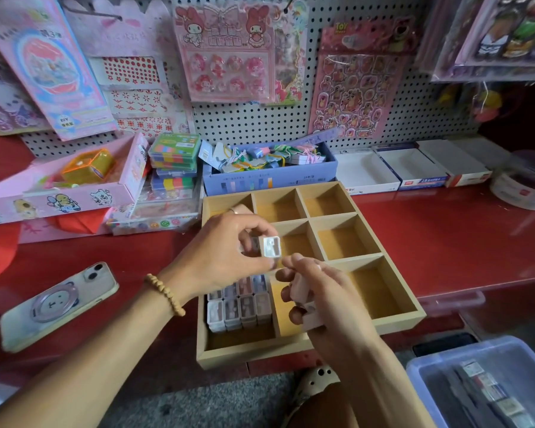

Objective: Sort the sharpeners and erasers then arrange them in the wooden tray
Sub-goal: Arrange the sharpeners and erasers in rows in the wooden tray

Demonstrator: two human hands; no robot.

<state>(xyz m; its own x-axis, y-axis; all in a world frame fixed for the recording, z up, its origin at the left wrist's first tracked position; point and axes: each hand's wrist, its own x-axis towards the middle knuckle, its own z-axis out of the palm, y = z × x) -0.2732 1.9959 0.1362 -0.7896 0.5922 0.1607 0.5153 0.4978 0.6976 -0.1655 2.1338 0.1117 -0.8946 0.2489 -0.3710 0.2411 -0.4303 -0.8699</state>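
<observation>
The left hand [226, 251] pinches one white sharpener [271, 247] above the wooden tray [396, 319], whose near-left compartment holds packed sharpeners [240, 305]. The right hand [318, 301] has its grip around several more pieces [303, 291]. That crowded handful could slip and scatter into the wrong compartment.

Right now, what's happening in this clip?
A person is filling a wooden tray on a red counter with small sharpeners. The left hand pinches one white sharpener above the tray, and the right hand holds a few more. Two rows of sharpeners already stand in the near-left compartment; the other compartments in view look empty.
</observation>
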